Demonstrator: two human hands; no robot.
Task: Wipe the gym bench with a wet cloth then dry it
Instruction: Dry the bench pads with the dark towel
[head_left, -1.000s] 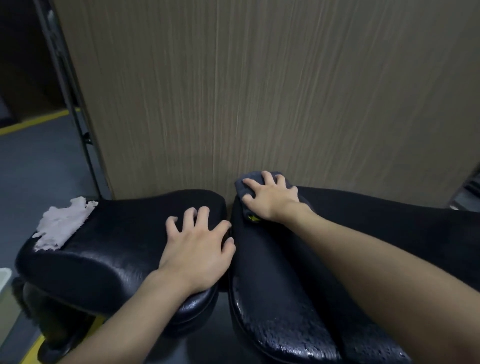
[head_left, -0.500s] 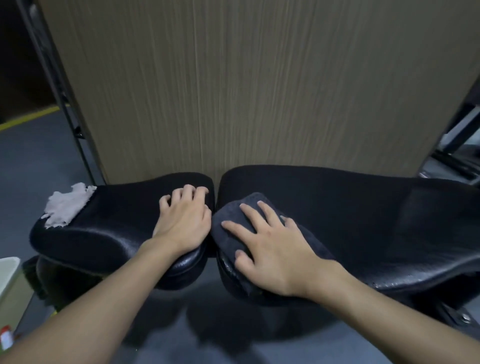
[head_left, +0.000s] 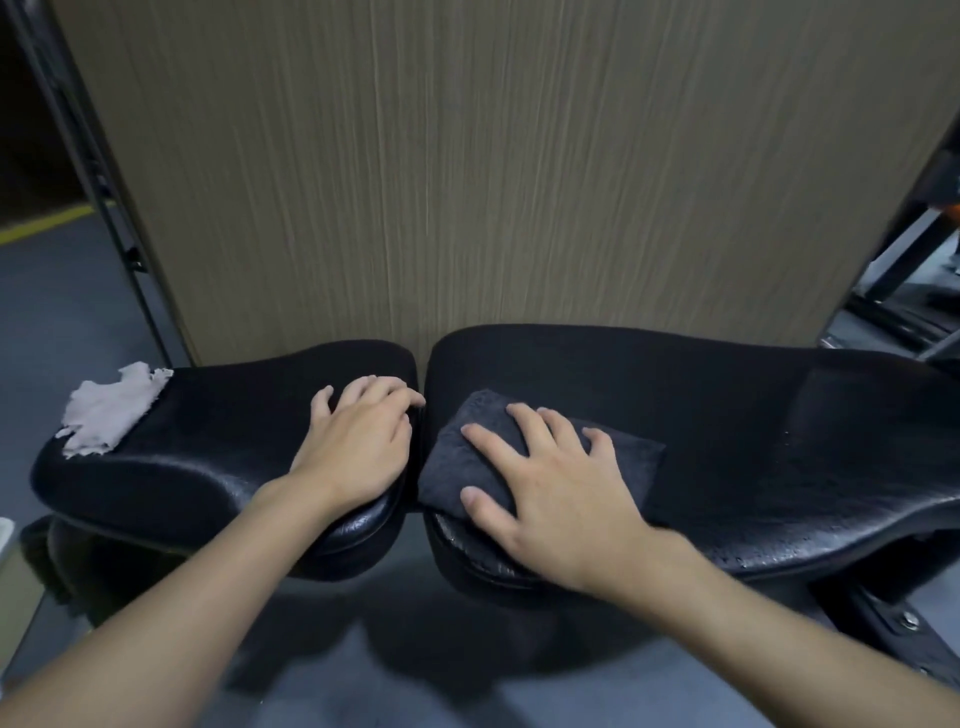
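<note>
A black gym bench stands in front of me in two padded parts: a seat pad (head_left: 208, 457) on the left and a long back pad (head_left: 753, 441) on the right, with a narrow gap between them. A dark grey cloth (head_left: 467, 462) lies on the near left end of the back pad. My right hand (head_left: 550, 483) presses flat on it with fingers spread. My left hand (head_left: 358, 441) rests palm down on the right end of the seat pad, fingertips at the gap. Water droplets glisten on the back pad's front edge.
A crumpled whitish cloth (head_left: 106, 410) lies on the far left end of the seat pad. A wood-grain panel (head_left: 467, 182) rises right behind the bench. A black metal frame (head_left: 104, 197) stands at the left, and gym equipment (head_left: 904, 291) at the far right. Grey floor lies below.
My right hand has drawn the dark cloth from the far edge of the back pad toward the near edge. My left hand slid further back on the seat pad.
</note>
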